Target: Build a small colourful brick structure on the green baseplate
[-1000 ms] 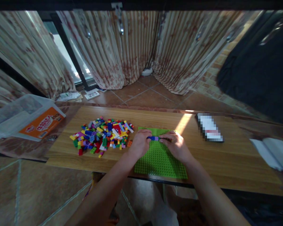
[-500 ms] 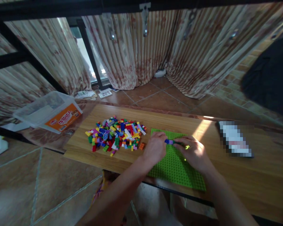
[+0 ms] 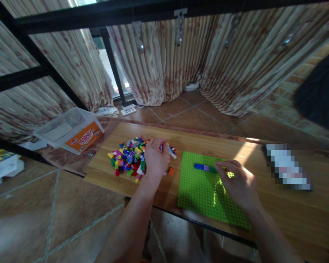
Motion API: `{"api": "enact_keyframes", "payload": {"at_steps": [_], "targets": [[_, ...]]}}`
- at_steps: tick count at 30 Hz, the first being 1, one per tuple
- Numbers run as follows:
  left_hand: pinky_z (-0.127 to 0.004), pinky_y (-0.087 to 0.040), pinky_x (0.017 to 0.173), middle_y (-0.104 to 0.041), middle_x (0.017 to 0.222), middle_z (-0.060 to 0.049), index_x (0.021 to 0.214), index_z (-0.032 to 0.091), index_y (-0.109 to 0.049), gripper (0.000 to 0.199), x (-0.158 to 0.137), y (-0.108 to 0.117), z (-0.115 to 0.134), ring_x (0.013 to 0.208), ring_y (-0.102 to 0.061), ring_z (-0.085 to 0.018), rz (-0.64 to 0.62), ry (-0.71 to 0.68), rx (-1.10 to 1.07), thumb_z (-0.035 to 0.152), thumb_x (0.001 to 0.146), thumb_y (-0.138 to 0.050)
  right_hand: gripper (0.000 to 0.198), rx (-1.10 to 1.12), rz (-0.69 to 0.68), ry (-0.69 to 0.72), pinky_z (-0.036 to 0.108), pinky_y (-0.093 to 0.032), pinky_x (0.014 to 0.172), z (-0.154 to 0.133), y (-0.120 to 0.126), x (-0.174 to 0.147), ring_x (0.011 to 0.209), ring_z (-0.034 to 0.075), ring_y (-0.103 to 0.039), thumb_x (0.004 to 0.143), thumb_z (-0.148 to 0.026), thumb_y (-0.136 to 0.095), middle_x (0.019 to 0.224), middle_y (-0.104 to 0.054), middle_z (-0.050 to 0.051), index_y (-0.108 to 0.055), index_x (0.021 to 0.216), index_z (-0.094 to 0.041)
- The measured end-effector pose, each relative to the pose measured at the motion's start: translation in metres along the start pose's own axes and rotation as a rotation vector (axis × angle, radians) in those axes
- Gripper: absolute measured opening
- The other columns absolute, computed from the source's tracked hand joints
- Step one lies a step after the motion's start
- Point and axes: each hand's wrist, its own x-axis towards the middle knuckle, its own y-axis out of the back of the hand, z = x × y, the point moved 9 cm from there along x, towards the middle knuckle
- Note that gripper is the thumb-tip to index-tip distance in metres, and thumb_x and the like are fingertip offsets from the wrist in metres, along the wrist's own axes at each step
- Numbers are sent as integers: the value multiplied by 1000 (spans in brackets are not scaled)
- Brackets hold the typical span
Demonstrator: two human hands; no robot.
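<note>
The left hand [image 3: 157,155] is over the loose brick pile [image 3: 128,157], at 10 o'clock from the green baseplate [image 3: 193,193]; its fingers are bent with tips close together, and whether they hold a brick cannot be told. The right hand [image 3: 237,179], at 2 o'clock on the plate, has thumb and forefinger drawn together at the near-3-o'clock end of the brick row [image 3: 205,167]; firmness of grip unclear. Progress, as judged: one short row (blue, purple, green) appears laid toward 12 o'clock on the plate; many bricks remain loose. Versus half a second earlier: the left hand is off the row's blue end and at the pile, exposing more blue; the right hand stays put.
</note>
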Motion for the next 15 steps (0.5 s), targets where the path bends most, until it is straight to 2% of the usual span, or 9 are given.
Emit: {"api": "enact_keyframes", "payload": {"at_steps": [2, 6, 8, 11, 15], "targets": [[-35, -49, 87, -70, 86, -5, 86, 17, -70, 16, 4, 2, -8, 88, -62, -20, -51, -5, -5, 13, 82, -55, 21, 1, 2, 12, 31, -54, 63, -7, -1, 1, 68, 17, -66, 89, -36, -57, 86, -71, 5, -72, 84, -21], [-39, -44, 97, -68, 95, -4, 82, 21, -73, 17, -2, -9, -6, 95, -60, -20, -297, -185, 49, 12, 74, -61, 21, -1, -13, -8, 32, -55, 67, -14, -5, 2, 72, 18, -67, 89, -35, -56, 85, -71, 4, -72, 84, -22], [-42, -43, 98, -66, 102, -5, 82, 22, -74, 18, -7, -12, -8, 100, -58, -22, -368, -224, 130, 13, 70, -64, 21, 5, -17, -20, 32, -55, 67, -16, -5, 3, 72, 18, -67, 89, -35, -56, 84, -71, 4, -72, 83, -23], [-46, -42, 98, -63, 107, -6, 83, 23, -74, 20, -13, -13, -12, 104, -55, -26, -418, -215, 224, 14, 67, -67, 21, 8, -27, -25, 32, -55, 66, -18, -6, 4, 73, 18, -68, 89, -35, -56, 86, -72, 4, -73, 83, -23], [-47, -41, 98, -62, 109, -7, 83, 23, -74, 18, -16, -13, -10, 106, -53, -27, -410, -219, 271, 14, 69, -66, 22, 2, -28, -21, 31, -55, 65, -18, -7, 4, 73, 18, -68, 89, -35, -56, 87, -73, 4, -73, 83, -23]]}}
